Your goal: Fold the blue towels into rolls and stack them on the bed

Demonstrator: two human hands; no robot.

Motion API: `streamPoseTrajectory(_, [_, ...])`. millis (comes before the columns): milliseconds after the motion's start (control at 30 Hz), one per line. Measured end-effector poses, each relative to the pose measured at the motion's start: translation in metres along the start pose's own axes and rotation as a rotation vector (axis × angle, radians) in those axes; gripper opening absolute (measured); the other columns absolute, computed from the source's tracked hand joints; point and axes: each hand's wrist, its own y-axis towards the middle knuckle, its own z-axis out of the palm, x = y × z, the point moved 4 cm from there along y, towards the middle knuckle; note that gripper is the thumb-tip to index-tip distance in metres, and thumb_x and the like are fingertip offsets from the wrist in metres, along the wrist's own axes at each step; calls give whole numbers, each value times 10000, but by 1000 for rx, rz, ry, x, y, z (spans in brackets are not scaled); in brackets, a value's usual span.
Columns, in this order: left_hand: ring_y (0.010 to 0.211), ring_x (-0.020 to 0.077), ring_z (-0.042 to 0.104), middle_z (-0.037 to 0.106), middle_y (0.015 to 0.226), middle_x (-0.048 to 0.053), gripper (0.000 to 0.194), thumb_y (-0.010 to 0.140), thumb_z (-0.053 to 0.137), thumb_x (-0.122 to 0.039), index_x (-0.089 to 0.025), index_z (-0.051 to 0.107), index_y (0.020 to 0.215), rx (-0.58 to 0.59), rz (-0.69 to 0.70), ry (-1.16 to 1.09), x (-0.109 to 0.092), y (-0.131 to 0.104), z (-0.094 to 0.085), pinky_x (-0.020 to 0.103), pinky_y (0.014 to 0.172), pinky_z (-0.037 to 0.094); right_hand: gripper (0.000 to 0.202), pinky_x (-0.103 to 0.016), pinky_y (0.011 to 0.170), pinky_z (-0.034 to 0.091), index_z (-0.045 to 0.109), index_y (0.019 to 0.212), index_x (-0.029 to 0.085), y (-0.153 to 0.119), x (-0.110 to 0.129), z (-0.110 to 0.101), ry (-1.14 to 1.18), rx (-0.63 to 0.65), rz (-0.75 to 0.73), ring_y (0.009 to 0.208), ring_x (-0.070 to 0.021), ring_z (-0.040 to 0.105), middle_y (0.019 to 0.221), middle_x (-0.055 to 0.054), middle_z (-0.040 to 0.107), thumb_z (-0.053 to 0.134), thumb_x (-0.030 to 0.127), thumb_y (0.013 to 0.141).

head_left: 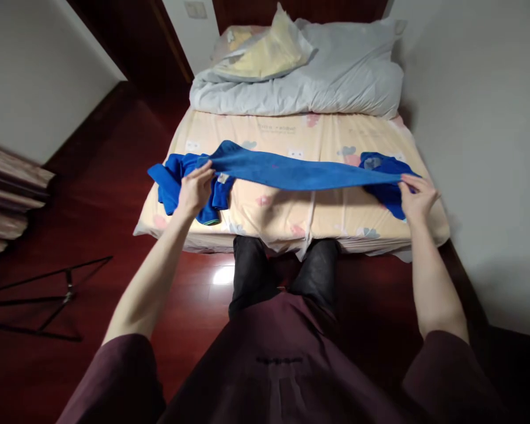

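A blue garment (291,171) is stretched flat and taut in the air above the foot of a bed (291,212). My left hand (195,191) grips its left end, where loose blue cloth hangs down toward the mattress. Its right end is pinched by my right hand (416,197), with more blue fabric bunched beneath. Both arms reach forward from dark red sleeves.
The bed carries a patterned cream sheet; a grey duvet (335,82) and a yellowish pillow (265,56) are piled at its head. A white wall (490,147) runs close along the right. Dark red wooden floor (92,194) lies left, with a black metal stand (48,300) and curtains (9,194).
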Motion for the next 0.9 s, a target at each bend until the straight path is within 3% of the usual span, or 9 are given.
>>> streamPoseTrajectory(167, [1477,316,583,688,1509,124,382,995,452,-194,-164,831,1027,309,-99,111,34,-53,97,499,1246,472,115,-460,1128,595,823,872,149,-65,-44,68,34,287,159,1071,-293,802,1090,-172,837,722,101,845])
streamPoseTrajectory(300, [1463,388,526,703,1440,156,342,949,493,-196,-178,832,905,427,-125,257,45,-91,141,577,1220,433,107,-481,1131,594,803,817,150,-116,-77,98,-13,433,271,1060,-319,800,1066,-191,834,701,118,818])
streamPoseTrajectory(433, [1226,375,626,739,1182,201,403,961,447,-201,-174,848,988,550,-148,321,58,-107,154,506,1031,521,183,-510,1108,602,813,908,166,-140,-105,95,-64,434,324,1063,-330,795,1098,-169,832,643,163,842])
streamPoseTrajectory(600, [1141,340,679,745,1177,197,431,971,456,-221,-149,856,1113,616,-133,289,62,-110,156,427,967,562,261,-512,1141,571,814,1013,127,-151,-123,73,-122,372,343,1108,-349,776,1184,-228,805,599,193,879])
streamPoseTrajectory(733, [1162,335,717,762,1176,203,453,937,461,-159,-125,855,1159,702,-63,297,55,-123,158,397,973,581,297,-489,1138,572,812,1055,118,-166,-125,69,-166,437,351,1103,-331,765,1172,-229,802,590,218,885])
streamPoseTrajectory(900, [1137,325,749,774,1224,207,481,923,456,-125,-134,845,1206,730,-16,355,50,-138,151,402,980,602,328,-491,1158,557,823,1083,139,-179,-114,70,-223,508,318,1151,-328,742,1187,-203,807,566,207,891])
